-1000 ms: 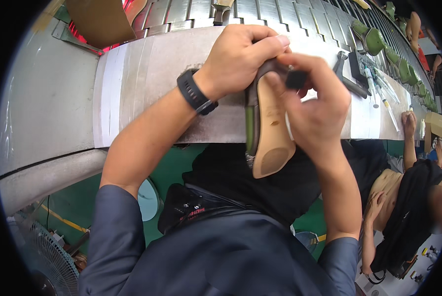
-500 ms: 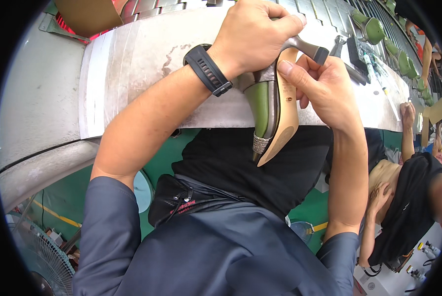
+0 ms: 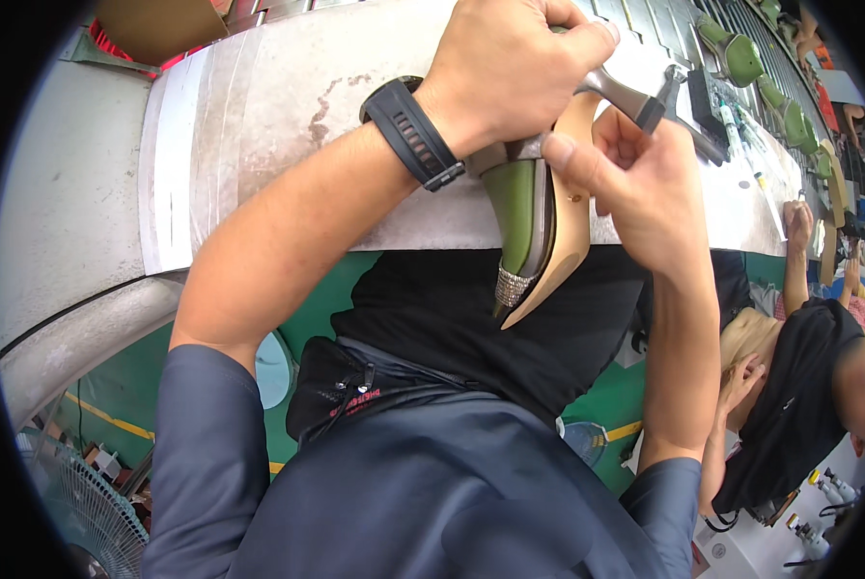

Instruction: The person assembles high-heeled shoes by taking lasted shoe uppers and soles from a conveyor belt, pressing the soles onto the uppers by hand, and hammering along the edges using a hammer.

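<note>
A high-heeled shoe (image 3: 570, 236) hangs over the table's near edge, its pointed toe toward me. It has a tan sole, a grey heel (image 3: 627, 97) and a glittering band (image 3: 512, 287) near the toe; a green shoe last (image 3: 513, 207) fills it. My left hand (image 3: 510, 77), with a black watch (image 3: 413, 135) on the wrist, is closed around the heel end. On the sole side, my right hand (image 3: 650, 188) has its thumb against the shoe's edge and its other fingers curled under the heel. Whether those fingers grip anything else is hidden.
The pale worktable (image 3: 259, 164) spans the far side. Beyond the right hand lie a hammer (image 3: 666, 92), a dark block (image 3: 705, 101) and thin tools (image 3: 756, 159). More green lasts (image 3: 732, 53) line a conveyor. A co-worker (image 3: 790, 415) sits at right; a fan (image 3: 85, 492) stands lower left.
The shoe has turned slightly, showing less of its sole's face. My right thumb has shifted a little down along the shoe's edge. My left hand keeps its hold, slightly farther right.
</note>
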The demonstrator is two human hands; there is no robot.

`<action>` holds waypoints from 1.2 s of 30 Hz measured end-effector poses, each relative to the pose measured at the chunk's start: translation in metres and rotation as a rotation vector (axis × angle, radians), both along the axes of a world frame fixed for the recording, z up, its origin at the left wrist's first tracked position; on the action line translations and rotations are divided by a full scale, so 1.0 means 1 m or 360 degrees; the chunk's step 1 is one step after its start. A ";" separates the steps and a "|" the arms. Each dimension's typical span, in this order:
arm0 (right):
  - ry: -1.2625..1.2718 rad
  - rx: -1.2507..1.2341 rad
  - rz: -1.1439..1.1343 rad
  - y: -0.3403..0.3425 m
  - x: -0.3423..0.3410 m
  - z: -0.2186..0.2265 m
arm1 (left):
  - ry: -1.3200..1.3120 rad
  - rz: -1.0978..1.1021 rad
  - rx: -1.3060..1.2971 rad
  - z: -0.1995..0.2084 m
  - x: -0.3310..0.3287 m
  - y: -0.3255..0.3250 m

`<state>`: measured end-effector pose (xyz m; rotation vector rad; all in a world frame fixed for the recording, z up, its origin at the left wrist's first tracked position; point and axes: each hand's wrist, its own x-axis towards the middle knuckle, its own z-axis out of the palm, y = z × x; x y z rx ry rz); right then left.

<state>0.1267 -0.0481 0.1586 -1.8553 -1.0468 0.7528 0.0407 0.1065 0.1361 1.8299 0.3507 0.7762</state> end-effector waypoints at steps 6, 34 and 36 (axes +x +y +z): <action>-0.0180 0.0280 -0.0103 0.022 0.009 -0.010 | -0.0075 -0.0005 -0.0416 -0.017 -0.004 0.021; -0.1676 0.0598 0.0711 -0.024 0.014 -0.042 | 0.0312 -0.0196 0.0728 -0.023 -0.096 -0.037; -0.1713 0.0717 0.0664 -0.022 0.018 -0.048 | 0.0332 -0.0186 0.0740 -0.023 -0.094 -0.039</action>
